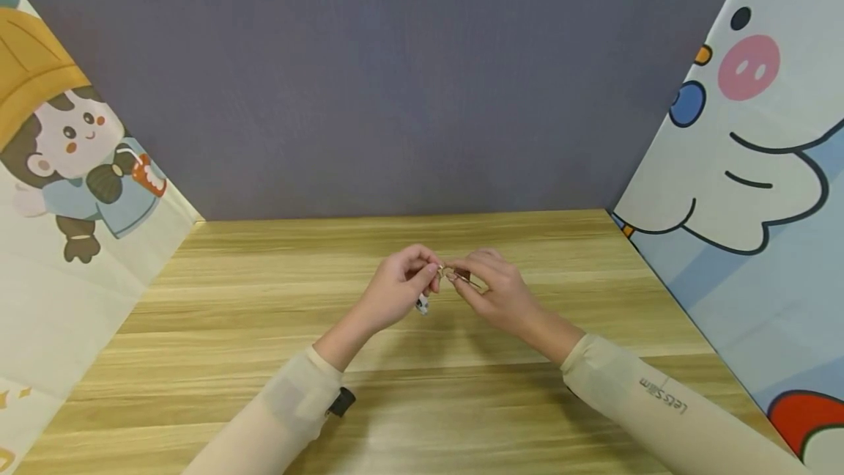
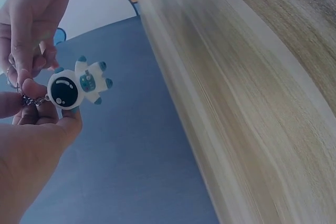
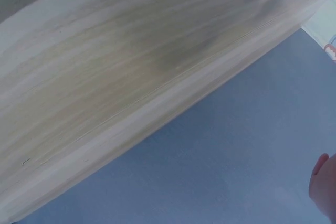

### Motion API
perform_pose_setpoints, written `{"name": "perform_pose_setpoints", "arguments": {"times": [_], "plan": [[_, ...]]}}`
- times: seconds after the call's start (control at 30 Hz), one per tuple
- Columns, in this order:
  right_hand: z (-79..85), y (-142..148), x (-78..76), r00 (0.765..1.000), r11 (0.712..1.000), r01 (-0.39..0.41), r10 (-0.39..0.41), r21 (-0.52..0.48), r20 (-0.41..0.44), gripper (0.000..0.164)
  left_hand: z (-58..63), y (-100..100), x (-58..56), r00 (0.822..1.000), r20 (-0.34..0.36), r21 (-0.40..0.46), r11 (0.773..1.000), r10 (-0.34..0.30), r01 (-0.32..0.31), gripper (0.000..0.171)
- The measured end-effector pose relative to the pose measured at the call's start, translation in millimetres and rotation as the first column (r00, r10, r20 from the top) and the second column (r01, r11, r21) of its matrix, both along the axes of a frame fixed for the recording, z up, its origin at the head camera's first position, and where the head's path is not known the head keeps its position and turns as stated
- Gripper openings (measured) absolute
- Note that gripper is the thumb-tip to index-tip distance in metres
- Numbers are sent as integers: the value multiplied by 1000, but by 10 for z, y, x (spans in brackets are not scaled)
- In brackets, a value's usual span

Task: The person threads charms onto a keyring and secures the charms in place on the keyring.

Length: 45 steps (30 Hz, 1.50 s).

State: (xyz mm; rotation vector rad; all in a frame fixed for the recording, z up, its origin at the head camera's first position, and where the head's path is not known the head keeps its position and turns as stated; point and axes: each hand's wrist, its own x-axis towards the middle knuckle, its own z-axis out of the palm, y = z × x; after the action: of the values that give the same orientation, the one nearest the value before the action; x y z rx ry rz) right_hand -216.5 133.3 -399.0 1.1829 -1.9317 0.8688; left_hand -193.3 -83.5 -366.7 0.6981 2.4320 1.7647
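Over the table, my left hand [image 1: 395, 288] pinches the chain [image 2: 38, 100] of an astronaut keychain between thumb and fingers. The white astronaut figure [image 2: 64, 93], with a dark visor and teal hands and feet, dangles from that chain; in the head view the figure [image 1: 422, 305] hangs just below the left fingers. My right hand [image 1: 497, 288] comes in from the right, fingertips meeting the left ones at the metal ring. It pinches a thin metal piece [image 1: 469, 281] with something brown beside it, partly hidden by the fingers; I cannot tell its kind.
A wood-grain table [image 1: 264, 299] lies under both hands. Behind it rises a plain grey-blue panel [image 1: 395, 79]. Cartoon-printed panels stand at the left [image 1: 86, 167] and right [image 1: 758, 130]. A small black object [image 1: 341, 402] sits at the left sleeve's cuff.
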Motion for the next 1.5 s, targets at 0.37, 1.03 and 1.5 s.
{"name": "perform_pose_setpoints", "arguments": {"times": [0.37,1.03,1.5], "plan": [[9,-3,-12,998,1000,-19,19,8,-61,9,-9,24,4,1000,-3,-1,1000,-15,15,12],[16,-14,7,1000,1000,12,-12,-11,0,20,-22,36,26,1000,-16,28,999,-17,17,13],[5,-8,-7,999,999,22,-21,-38,29,18,20,28,67,1000,-6,23,999,-22,23,13]]}}
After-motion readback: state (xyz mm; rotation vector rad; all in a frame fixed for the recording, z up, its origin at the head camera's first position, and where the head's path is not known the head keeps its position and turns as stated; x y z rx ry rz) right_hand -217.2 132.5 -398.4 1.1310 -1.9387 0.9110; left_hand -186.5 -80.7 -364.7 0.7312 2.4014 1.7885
